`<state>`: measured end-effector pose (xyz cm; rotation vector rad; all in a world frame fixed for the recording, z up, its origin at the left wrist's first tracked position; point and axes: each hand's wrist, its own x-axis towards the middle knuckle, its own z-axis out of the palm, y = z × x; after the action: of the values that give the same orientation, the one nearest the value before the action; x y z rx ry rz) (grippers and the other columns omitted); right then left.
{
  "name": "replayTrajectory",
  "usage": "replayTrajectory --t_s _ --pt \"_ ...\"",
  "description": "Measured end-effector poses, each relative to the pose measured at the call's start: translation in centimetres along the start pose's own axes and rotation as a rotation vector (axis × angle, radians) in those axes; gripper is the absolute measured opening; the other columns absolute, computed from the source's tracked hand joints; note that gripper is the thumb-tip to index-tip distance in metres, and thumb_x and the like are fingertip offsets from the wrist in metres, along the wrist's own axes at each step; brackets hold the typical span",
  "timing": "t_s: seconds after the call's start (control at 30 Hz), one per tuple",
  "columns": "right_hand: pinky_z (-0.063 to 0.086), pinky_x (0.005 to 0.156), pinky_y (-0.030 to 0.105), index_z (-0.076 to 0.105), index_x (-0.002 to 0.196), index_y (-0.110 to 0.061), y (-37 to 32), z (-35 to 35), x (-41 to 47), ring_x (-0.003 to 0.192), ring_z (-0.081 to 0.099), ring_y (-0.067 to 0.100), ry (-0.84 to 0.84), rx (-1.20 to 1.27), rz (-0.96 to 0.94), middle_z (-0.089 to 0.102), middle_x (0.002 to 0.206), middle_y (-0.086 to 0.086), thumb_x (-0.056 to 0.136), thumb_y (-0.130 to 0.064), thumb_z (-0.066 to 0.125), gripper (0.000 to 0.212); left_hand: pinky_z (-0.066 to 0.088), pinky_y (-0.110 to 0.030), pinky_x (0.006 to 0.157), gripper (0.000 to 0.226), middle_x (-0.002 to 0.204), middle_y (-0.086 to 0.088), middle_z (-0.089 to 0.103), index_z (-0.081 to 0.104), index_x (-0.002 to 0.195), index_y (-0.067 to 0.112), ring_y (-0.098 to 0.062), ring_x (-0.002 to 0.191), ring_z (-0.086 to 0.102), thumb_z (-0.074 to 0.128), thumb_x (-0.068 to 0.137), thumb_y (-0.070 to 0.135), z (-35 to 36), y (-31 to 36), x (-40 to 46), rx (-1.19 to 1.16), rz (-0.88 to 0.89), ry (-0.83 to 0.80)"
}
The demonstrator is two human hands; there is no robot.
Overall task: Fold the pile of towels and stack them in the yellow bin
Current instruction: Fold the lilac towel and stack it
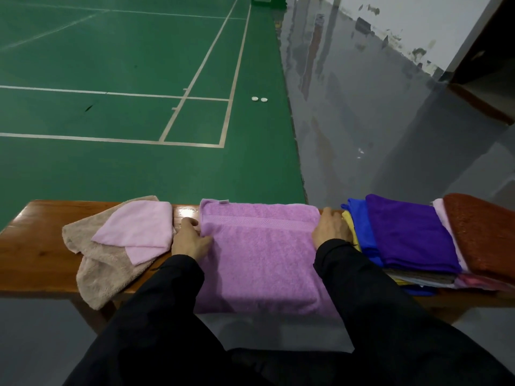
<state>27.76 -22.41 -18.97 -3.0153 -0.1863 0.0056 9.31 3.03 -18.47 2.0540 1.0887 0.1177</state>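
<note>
— What's on the bench (36, 246)?

— Glossy brown wood, with a lilac terry towel (259, 254) folded into a thick rectangle at the middle; a woven band crosses it and its near edge overhangs the bench front.

— The hands?

— Left hand (191, 240) pinches the towel's left edge; right hand (331, 229) lies flat on the right edge, fingers relaxed.

— Around it?

— Left: a pale pink cloth (139, 229) on a fluffy beige one (103, 271). Right: a folded stack (404, 235), violet on top (a small tag (223, 201) at the towel's far edge, unreadable).

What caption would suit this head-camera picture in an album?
Both hands, left hand and right hand, hold the sides of a lilac towel on a wooden bench beside a badminton court.
</note>
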Motion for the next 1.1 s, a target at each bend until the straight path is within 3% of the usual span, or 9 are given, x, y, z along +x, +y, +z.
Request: replayTrajectory --t_s 0.17,0.27,0.47,0.63,0.7,0.77,0.87,0.97,1.1 --pt "0.042 0.104 0.045 0.042 0.143 -0.006 -0.6 0.6 -4.1 0.125 0.051 0.038 -0.063 0.238 0.097 0.051 0.136 0.022 0.095 -0.037 0.06 0.06 0.043 -0.028 0.06 0.037 0.075 -0.003 0.062 0.06 0.093 0.003 -0.013 0.061 0.055 0.068 0.09 0.04 -0.5 -1.1 -1.1 0.307 0.061 -0.012" --pt "0.045 0.103 0.045 0.042 0.145 -0.007 0.9 1.2 -6.3 0.122 0.055 0.039 -0.074 0.28 0.162 0.053 0.135 0.021 0.089 -0.043 0.069 0.072 0.043 -0.03 0.063 0.03 0.069 -0.006 0.062 0.061 0.073 0.01 -0.023 0.065 0.06 0.065 0.09 0.034 0.0 -2.1 -2.3 0.38 0.152 -0.037" --pt "0.052 0.089 0.041 0.063 0.121 -0.001 3.9 -0.1 -6.1 0.1 0.063 0.037 -0.375 0.572 0.247 0.067 0.114 0.017 0.091 -0.031 0.069 0.043 0.046 -0.035 0.094 0.033 0.114 -0.005 0.061 0.055 0.126 0.007 -0.027 0.107 0.06 0.061 0.099 0.026 -0.3 -2.8 -4.8 -0.13 0.162 -0.078" --pt "0.043 0.1 0.032 0.053 0.134 -0.006 4.5 -2.0 -6.8 0.116 0.055 0.024 -0.216 0.982 0.13 0.058 0.136 0.01 0.092 -0.013 0.072 0.047 0.029 -0.031 0.116 0.073 0.157 -0.001 0.035 0.026 0.158 0.014 -0.018 0.141 0.038 0.066 0.098 0.021 -2.1 -2.4 -6.9 -0.371 0.162 -0.008" --pt "0.032 0.119 0.033 0.039 0.154 -0.013 4.9 -3.1 -7.3 0.14 0.042 0.016 -0.147 1.168 0.026 0.043 0.155 0.003 0.092 -0.006 0.072 0.071 0.04 -0.029 0.109 0.048 0.149 -0.002 0.051 0.051 0.145 0.021 -0.015 0.13 0.051 0.064 0.099 0.02 -3.5 -1.7 -7.6 -0.474 0.202 0.056" --pt "0.033 0.122 0.037 0.046 0.151 -0.02 5.3 -4.7 -7.3 0.142 0.043 0.014 -0.11 1.225 -0.091 0.047 0.155 0.0 0.092 -0.006 0.072 0.066 0.05 -0.024 0.09 0.025 0.127 -0.003 0.067 0.07 0.12 0.024 -0.013 0.112 0.061 0.065 0.098 0.015 -5.0 -0.9 -7.9 -0.691 0.152 -0.018" --pt "0.047 0.111 0.039 0.064 0.134 -0.03 6.0 -9.1 -7.7 0.129 0.058 0.015 -0.261 1.292 -0.221 0.061 0.139 -0.003 0.088 0.003 0.071 0.056 0.058 -0.022 0.074 0.043 0.111 -0.013 0.07 0.07 0.12 0.018 -0.018 0.09 0.066 0.067 0.084 -0.004 -8.3 -0.1 -7.5 -0.94 0.203 -0.225" --pt "0.051 0.103 0.03 0.065 0.134 -0.03 6.9 -13.7 -7.9 0.122 0.059 0.009 -0.298 1.034 -0.379 0.063 0.131 -0.008 0.088 0.002 0.072 0.056 0.056 -0.018 0.077 0.051 0.09 0.003 0.075 0.068 0.114 0.02 -0.013 0.084 0.066 0.06 0.084 -0.021 -11.6 0.7 -7.1 -0.592 0.391 -0.107" --pt "0.049 0.087 0.03 0.075 0.102 -0.032 7.3 -16.4 -6.5 0.099 0.062 0.01 -0.149 0.634 -0.521 0.067 0.101 -0.009 0.09 -0.02 0.077 0.018 0.048 -0.006 0.067 0.041 0.076 0.026 0.072 0.067 0.099 0.028 0.009 0.067 0.062 0.061 0.091 -0.011 -13.9 2.4 -7.3 -0.211 0.544 0.076"
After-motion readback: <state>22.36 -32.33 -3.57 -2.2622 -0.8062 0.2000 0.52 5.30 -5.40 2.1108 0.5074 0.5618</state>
